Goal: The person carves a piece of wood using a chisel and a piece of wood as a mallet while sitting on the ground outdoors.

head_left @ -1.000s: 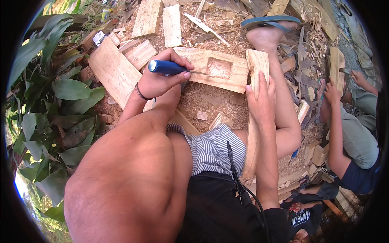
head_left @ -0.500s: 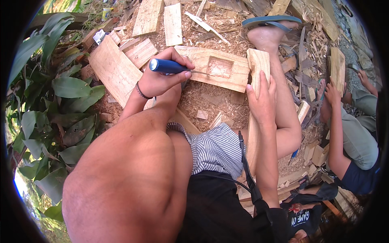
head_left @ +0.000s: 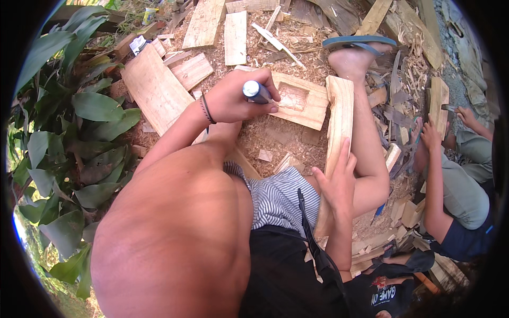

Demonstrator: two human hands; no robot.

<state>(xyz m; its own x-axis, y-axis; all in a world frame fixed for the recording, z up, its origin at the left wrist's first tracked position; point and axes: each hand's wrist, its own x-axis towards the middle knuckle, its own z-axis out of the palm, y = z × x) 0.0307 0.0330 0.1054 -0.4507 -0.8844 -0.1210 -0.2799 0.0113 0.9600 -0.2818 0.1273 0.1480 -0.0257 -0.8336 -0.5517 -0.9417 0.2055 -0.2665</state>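
Observation:
In my left hand [head_left: 233,98], a blue-handled screwdriver-like tool [head_left: 257,93] stands tilted, its pale handle end uppermost. My fingers wrap it beside a wooden board [head_left: 314,117] with a shallow rectangular recess cut into it. The hand hides the tool's tip and the board's left part. Against the board's right end leans a long wooden piece [head_left: 339,116], running back toward my lap. My right hand [head_left: 339,183] lies on that piece with fingers apart, gripping nothing.
Wood shavings and offcuts cover the ground. A wide plank [head_left: 154,93] lies left of the board, near leafy plants [head_left: 106,114]. My sandalled foot [head_left: 352,58] is at the far right. Another person's hand [head_left: 432,135] touches a wooden piece [head_left: 439,103] at right.
My left hand has moved right toward the recess, and the tool has tipped from nearly flat to steeper. My right hand has slid nearer along the long piece, its fingers loosened.

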